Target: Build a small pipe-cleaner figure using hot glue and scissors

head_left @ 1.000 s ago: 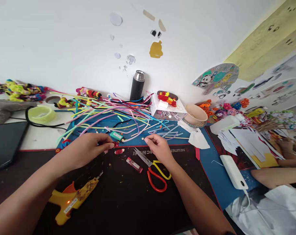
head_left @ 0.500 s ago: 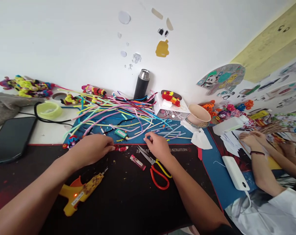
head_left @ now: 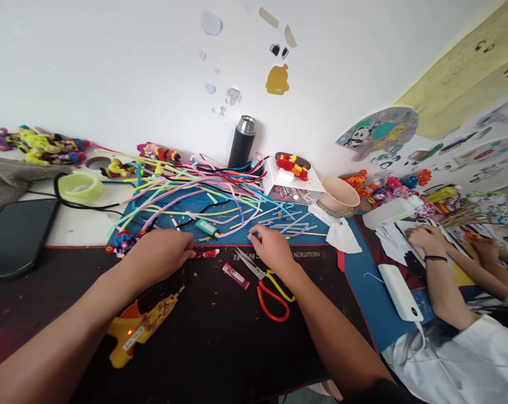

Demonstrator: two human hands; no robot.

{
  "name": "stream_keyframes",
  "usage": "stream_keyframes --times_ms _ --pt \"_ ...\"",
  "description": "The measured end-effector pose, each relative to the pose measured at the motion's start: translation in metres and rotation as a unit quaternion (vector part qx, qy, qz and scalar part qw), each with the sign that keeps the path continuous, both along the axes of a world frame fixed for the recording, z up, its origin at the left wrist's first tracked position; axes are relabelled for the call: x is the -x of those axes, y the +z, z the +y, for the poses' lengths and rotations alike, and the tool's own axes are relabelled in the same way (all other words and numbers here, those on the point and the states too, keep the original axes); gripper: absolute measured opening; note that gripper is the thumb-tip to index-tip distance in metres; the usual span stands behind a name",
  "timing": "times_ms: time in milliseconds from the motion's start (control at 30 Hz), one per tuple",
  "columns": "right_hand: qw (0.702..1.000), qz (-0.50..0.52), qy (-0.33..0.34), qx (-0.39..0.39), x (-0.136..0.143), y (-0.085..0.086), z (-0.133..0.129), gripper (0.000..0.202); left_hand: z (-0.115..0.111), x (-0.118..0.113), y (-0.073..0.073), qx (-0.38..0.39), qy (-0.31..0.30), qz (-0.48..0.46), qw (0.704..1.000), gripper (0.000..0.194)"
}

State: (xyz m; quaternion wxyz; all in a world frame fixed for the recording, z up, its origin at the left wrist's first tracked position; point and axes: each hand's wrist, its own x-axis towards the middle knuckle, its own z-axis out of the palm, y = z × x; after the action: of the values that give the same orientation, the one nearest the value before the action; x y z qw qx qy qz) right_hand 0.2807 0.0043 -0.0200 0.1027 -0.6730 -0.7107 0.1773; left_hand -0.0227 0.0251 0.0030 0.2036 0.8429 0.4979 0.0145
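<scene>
A small red-and-white fuzzy piece [head_left: 207, 253] sticks out from the fingertips of my left hand [head_left: 165, 252], which is closed in a pinch. Across from it, my right hand [head_left: 271, 248] has its thumb and fingers pressed together over the mat's far edge; whatever they hold is too small to make out. Below my right hand lie scissors [head_left: 275, 301] with red and yellow handles, blades apart. A pink lighter [head_left: 236, 276] rests left of them. The yellow glue gun [head_left: 142, 331], its small light glowing, lies under my left forearm. A green box-like piece [head_left: 207, 227] sits between my hands, farther back.
Colourful pipe cleaners [head_left: 186, 185] are heaped behind my hands, with a black flask [head_left: 242, 143] at the wall. A white box [head_left: 291, 193] and a bowl [head_left: 340, 193] stand to the right. At left is a phone [head_left: 21, 238]. Another person's arm [head_left: 443, 280] works at far right.
The view has shifted slightly. Both hands keep nearly the same place and pinch, and the tools on the mat have not moved.
</scene>
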Motion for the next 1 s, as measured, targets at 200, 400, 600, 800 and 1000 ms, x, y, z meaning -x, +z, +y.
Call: stream_keyframes --times_ms 200,400,600,800,1000 --pt "1.0 0.02 -0.003 -0.007 -0.002 -0.002 -0.002 0.014 0.002 0.001 -0.002 -0.017 -0.006 0.011 1.0 0.022" --pt "0.996 0.083 -0.006 -0.021 -0.003 -0.01 -0.002 0.015 0.001 -0.003 0.01 -0.026 0.035 -0.047 0.998 0.035" --pt "0.886 0.453 -0.048 0.089 0.013 -0.001 -0.015 0.031 -0.013 -0.022 0.032 -0.033 0.055 -0.256 0.965 0.031" --pt "0.757 0.634 -0.039 0.152 0.042 0.02 -0.029 0.037 -0.023 -0.031 0.034 -0.016 -0.026 -0.347 0.937 0.019" --pt "0.71 0.684 -0.026 0.167 0.057 0.022 -0.031 0.039 -0.024 -0.029 0.03 -0.039 -0.052 -0.383 0.921 0.013"
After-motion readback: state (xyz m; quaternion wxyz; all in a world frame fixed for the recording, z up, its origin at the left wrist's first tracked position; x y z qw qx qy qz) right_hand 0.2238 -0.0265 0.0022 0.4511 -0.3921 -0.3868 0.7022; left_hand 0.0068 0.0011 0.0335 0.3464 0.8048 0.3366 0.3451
